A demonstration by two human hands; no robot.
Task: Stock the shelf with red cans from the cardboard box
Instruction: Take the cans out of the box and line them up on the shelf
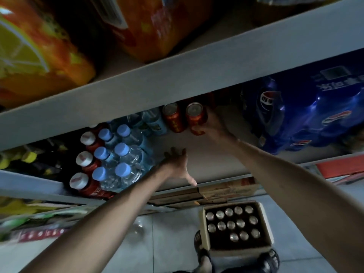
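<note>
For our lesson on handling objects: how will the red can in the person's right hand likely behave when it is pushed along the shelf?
The red can looks rigid metal, so the right hand probably won't dent it. It seems upright on the flat shelf, so it should slide; tipped, its round body would likely roll.

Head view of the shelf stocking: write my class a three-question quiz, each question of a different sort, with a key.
1. True or false: the right hand holds a red can on the shelf.
2. Multiple choice: the box of cans stands (A) on the top shelf, (B) on the floor by the person's feet, (C) on the water bottles.
3. Fill in: the left hand is open and holds ____.

Key: 1 true; 2 B; 3 nothing.
</note>
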